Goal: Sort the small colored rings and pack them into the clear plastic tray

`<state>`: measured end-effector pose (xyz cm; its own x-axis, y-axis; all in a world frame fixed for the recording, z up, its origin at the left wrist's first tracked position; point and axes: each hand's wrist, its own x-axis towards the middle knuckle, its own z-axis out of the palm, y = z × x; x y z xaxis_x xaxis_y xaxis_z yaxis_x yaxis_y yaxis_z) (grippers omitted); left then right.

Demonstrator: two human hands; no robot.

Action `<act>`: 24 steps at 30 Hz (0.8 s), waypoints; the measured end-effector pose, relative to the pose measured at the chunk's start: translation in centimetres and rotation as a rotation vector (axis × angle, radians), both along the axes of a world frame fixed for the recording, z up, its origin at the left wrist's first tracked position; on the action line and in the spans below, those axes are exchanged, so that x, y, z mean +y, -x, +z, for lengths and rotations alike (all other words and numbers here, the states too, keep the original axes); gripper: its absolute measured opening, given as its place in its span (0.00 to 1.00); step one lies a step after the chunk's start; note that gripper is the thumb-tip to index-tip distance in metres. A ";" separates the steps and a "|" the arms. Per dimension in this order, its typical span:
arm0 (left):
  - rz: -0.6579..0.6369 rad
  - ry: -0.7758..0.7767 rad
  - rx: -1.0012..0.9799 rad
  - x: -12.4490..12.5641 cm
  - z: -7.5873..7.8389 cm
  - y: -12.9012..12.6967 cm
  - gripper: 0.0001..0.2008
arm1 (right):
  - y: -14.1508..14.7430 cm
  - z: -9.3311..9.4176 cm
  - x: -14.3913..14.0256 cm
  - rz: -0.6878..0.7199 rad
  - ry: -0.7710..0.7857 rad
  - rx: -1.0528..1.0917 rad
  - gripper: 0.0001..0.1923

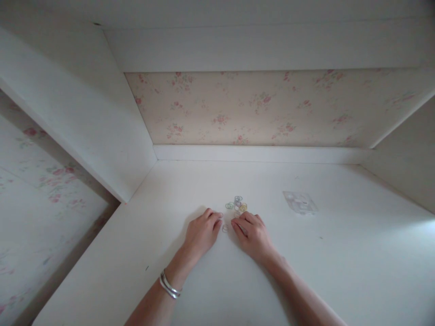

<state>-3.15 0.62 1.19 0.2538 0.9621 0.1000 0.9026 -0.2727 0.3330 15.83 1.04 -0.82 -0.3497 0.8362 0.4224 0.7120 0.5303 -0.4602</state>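
Down at the bottom of the frame we come in with both forearms, a pair of silver bangles (169, 286) on the left wrist. Just above, at lower centre, our left hand (202, 232) lies palm down on the white desk (340, 271), fingers curled loosely with the tips pressed to the surface, gripping nothing that we can see. Our right hand (252, 233) mirrors it, fingers bent and tips down, and whether anything sits pinched under them we cannot tell. Between the two sets of fingertips lies one loose ring (224, 228), pale and thin, flat on the desk, just off the left fingers. We judge the hands are set low and close like this because such small flat pieces call for fingertip work.

Just beyond the fingertips, at centre frame, sits the little heap of rings (237, 204): thin wire loops in soft blue, green, yellow and pink, overlapping one another, touching or nearly touching the right fingertips.

Further right and well apart lies a small clear plastic bag (300, 202), flat and crumpled.

Furthest away, across the upper middle, we meet the floral wallpaper (258, 108), cream with pink roses, framed by white panels.
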 end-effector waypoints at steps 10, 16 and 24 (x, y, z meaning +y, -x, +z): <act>-0.016 0.016 -0.011 0.0 -0.5 0.0 0.10 | -0.3 0.6 -0.3 0.090 0.022 -0.063 0.08; 0.027 0.015 -0.094 0.2 -0.6 0.1 0.09 | 0.4 1.3 -0.9 0.119 0.047 -0.156 0.08; 0.055 0.019 -0.128 0.2 -0.5 0.0 0.10 | 1.2 1.3 -1.2 0.113 0.056 -0.153 0.08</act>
<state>-3.11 0.78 0.66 0.1872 0.9761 0.1100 0.8659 -0.2169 0.4508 14.63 -0.11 0.44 -0.4992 0.8086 0.3113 0.7134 0.5875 -0.3819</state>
